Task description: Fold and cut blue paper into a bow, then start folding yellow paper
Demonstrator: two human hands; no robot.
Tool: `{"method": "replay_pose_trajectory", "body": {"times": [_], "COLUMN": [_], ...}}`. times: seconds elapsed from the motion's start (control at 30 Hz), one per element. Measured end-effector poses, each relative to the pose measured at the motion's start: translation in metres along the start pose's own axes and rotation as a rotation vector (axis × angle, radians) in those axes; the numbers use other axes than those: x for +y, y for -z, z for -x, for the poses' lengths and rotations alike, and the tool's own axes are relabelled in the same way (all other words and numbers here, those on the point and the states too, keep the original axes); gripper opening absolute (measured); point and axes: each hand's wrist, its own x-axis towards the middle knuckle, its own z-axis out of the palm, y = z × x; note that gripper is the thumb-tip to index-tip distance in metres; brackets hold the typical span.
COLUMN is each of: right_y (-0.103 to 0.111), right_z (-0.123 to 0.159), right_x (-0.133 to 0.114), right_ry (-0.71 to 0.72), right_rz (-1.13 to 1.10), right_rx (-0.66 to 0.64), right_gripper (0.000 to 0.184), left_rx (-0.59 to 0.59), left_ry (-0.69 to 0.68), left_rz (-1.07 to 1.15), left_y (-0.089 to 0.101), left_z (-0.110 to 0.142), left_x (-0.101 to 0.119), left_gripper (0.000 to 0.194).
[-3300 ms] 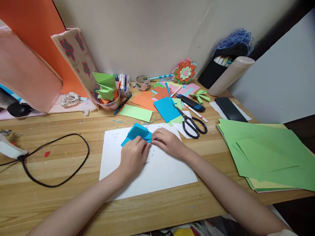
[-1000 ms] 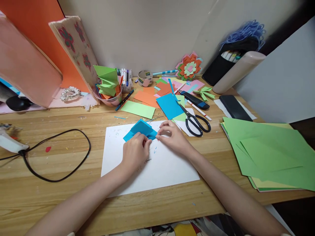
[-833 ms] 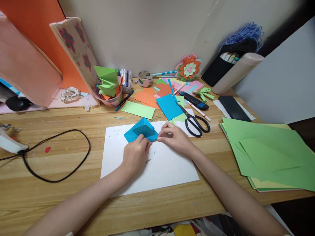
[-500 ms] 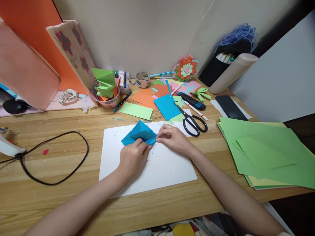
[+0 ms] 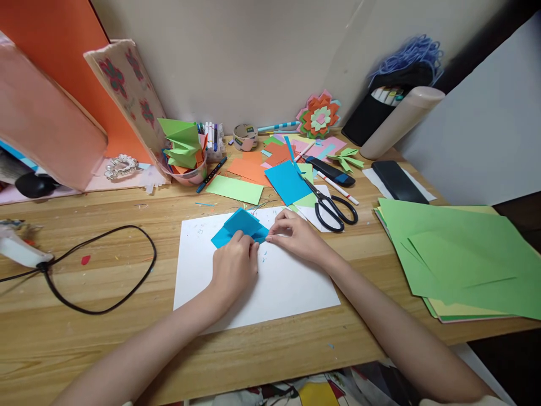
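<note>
A folded blue paper piece (image 5: 240, 225) lies at the far edge of a white sheet (image 5: 274, 287) on the wooden desk. My left hand (image 5: 234, 265) rests on its near edge with the fingers curled down and pressing on it. My right hand (image 5: 293, 237) pinches the paper's right corner between thumb and fingertips. The near part of the blue paper is hidden under both hands.
Black scissors (image 5: 333, 210) and a blue square (image 5: 287, 181) lie just behind my right hand. A green paper stack (image 5: 456, 254) fills the right side. A black cable loop (image 5: 101, 270) and a glue gun (image 5: 19, 251) sit left. A cup of paper scraps (image 5: 183, 155), pens and tape stand at the back.
The blue paper's raised flap, which stood up as a peak half a second ago, now lies flatter. Both hands stay on the paper with small finger shifts.
</note>
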Motion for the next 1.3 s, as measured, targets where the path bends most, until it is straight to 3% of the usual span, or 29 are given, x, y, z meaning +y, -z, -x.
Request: {"method": "replay_pose_trajectory", "body": {"times": [0.5,0.7,1.3], "right_y": [-0.012,-0.01,0.007], "right_z": [-0.01,-0.012,-0.018], "right_x": [-0.008,-0.009,-0.005], "right_ry": [-0.171,-0.225,-0.327], "right_rz": [0.123,0.188,0.143], "right_rx": [0.043,0.048,-0.125], "right_gripper": [0.004,0.013,0.012], "left_rx": [-0.17,-0.258,-0.151], "left_ry": [0.176,0.192,0.197], "left_rz": [-0.067,-0.116,-0.109], "left_y": [0.019,0.025,0.02], "left_z": [-0.025,-0.031,-0.026], "left_x": [0.012,0.014,0.005], "left_gripper": [0.017,0.014,0.019]}}
